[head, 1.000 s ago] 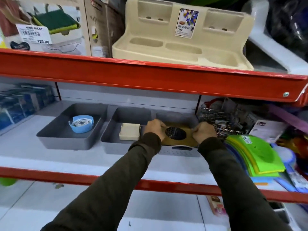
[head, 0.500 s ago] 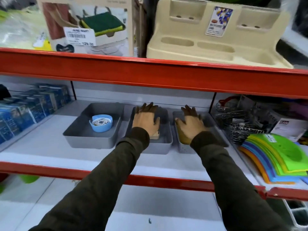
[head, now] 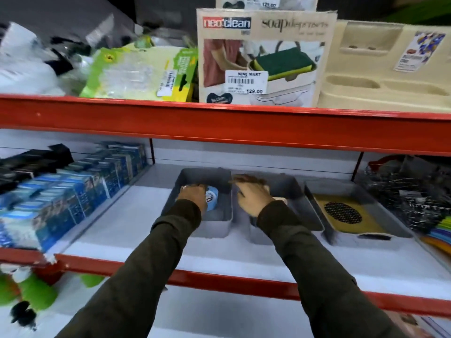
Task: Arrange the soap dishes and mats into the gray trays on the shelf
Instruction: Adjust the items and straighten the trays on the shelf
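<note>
Three gray trays stand side by side on the white shelf. In the left tray [head: 220, 222] lies a round blue soap dish [head: 212, 199], and my left hand [head: 192, 194] is curled over its left side. My right hand [head: 252, 196], fingers apart, rests over the left rim of the middle tray [head: 292, 189]. A cream soap dish [head: 280, 199] shows only as a sliver behind that hand. The right tray [head: 385, 222] holds a tan mat [head: 341, 213] with a round black mesh centre. Neither hand touches it.
Blue boxes [head: 73, 191] fill the shelf's left side. Wire racks [head: 402, 191] and a stack of coloured mats [head: 439, 231] crowd the right. A red beam [head: 219, 123] hangs low overhead, under a soap-dispenser box [head: 261, 57] and a beige organizer [head: 390, 69].
Both hands let go of the tan mat in the right tray and shifted left. My left hand went from the middle tray to the blue dish. The view swung left.
</note>
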Demonstrator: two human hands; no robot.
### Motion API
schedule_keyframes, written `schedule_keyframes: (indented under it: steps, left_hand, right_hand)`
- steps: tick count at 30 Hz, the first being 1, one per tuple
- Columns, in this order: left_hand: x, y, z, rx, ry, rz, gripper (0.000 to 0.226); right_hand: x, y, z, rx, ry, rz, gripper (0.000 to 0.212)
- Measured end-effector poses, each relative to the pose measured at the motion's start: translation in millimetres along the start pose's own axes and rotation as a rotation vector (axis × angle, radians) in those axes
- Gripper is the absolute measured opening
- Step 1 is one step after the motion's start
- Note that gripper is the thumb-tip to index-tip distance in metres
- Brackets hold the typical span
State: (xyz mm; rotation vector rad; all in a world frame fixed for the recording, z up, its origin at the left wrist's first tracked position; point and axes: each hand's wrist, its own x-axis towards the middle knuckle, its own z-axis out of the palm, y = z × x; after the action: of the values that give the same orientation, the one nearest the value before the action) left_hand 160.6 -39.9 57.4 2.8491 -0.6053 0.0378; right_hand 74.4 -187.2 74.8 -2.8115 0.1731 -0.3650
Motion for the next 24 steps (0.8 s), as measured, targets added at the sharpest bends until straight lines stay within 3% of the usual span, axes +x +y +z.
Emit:
schedule_keyframes:
  steps: [4,9,18,20,24]
  left_hand:
    - [4,-21,1,-0.007,-0.087,0.015,0.051]
    - [6,-30,7,-0.017,-0.097,0.026,0.052]
    - [-3,-37,4,-0.136,-0.085,0.055,0.042]
    - [-1,-41,4,-0.280,-0.059,0.047,0.043]
    - [8,-48,-3,-0.856,-0.096,-0.142,0.047]
  right_hand:
    - [14,-37,20,-0.137,-0.109,-0.029,0.051]
    - [14,-61,37,-0.322,-0.145,0.011,0.040]
    - [15,-65,45,-0.261,-0.134,0.077,0.039]
    - [19,-61,48,-0.044,-0.050,0.103,0.041]
    - [28,-70,38,0.806,0.065,0.360,0.036]
